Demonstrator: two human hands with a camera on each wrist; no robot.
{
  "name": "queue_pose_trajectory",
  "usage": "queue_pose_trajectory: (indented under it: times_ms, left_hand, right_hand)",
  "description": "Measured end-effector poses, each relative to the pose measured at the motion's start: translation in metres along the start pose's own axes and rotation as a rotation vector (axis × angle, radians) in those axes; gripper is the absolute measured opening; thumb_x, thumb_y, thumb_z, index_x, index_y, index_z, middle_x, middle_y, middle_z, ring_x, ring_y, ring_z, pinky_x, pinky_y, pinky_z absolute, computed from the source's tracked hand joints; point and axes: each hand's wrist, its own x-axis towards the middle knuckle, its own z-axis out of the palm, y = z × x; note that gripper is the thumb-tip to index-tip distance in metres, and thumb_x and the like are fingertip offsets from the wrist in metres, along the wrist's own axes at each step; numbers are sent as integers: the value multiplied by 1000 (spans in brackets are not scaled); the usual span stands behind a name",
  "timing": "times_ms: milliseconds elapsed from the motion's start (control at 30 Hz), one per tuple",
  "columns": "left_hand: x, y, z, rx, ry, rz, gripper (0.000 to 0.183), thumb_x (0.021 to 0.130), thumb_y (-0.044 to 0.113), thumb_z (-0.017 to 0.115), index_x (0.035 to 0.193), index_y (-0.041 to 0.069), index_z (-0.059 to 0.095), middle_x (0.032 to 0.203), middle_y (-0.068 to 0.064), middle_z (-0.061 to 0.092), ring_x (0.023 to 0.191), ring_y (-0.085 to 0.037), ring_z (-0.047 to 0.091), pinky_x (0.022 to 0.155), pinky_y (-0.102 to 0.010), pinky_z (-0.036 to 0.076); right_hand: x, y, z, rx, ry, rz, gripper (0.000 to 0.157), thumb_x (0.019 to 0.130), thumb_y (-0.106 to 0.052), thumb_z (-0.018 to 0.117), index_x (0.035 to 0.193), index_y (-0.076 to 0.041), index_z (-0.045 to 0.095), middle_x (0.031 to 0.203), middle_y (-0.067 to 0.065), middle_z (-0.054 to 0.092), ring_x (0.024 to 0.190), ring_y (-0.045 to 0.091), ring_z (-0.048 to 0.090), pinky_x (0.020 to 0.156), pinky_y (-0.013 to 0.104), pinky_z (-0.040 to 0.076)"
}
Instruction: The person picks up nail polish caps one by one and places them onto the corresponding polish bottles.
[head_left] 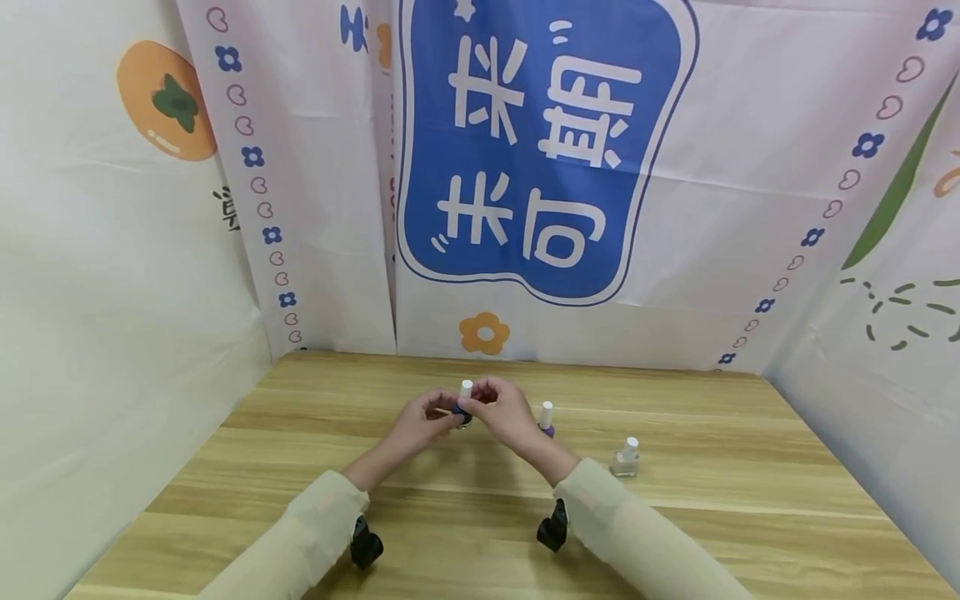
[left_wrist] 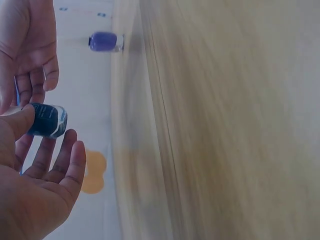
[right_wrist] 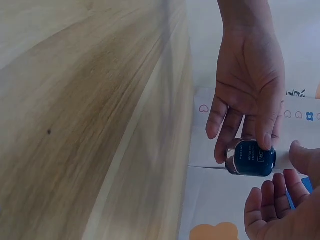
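A dark teal nail polish bottle (right_wrist: 250, 159) with a white cap (head_left: 467, 389) is held above the table between both hands. My left hand (head_left: 422, 422) pinches the glass body between thumb and fingers, its other fingers spread loosely below. From the other side, my right hand (head_left: 508, 414) grips the white cap with thumb and fingertips; in the right wrist view its thumb lies along the cap. A purple nail polish bottle (left_wrist: 104, 42) with a white cap stands just beyond the right wrist, partly hidden by it in the head view.
Farther right on the wooden table (head_left: 480, 533) stands a clear nail polish bottle (head_left: 626, 461) with a white cap. Printed cloth (head_left: 330, 208) walls in the back and both sides. A small black camera hangs at each wrist, over cream sleeves (head_left: 637, 533).
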Motion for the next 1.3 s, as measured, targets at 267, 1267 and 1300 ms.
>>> queue_pose_trajectory:
  times_ms: [267, 1267, 1300]
  left_hand:
    - [6, -9, -8, 52, 12, 0, 24, 93, 8, 66, 113, -3, 61, 109, -14, 64, 101, -30, 62, 85, -41, 53]
    - [27, -36, -25, 188, 129, -130, 17, 88, 3, 71, 104, 2, 69, 98, -6, 69, 93, -23, 64, 78, -40, 55]
    - [28, -37, -26, 192, 131, -131, 17, 88, 3, 71, 105, 2, 69, 98, -6, 69, 93, -23, 64, 78, -40, 55]
  right_hand:
    - [11, 4, 14, -8, 18, 48, 18, 91, -19, 71, 100, -4, 66, 91, 2, 63, 87, 17, 59, 73, 30, 52]
    - [39, 31, 43, -5, 45, 57, 13, 92, -15, 69, 95, -4, 63, 88, 2, 62, 81, 14, 58, 69, 27, 51]
    - [40, 32, 44, -2, 45, 59, 13, 92, -15, 70, 94, -5, 63, 87, 2, 62, 81, 14, 57, 69, 27, 51]
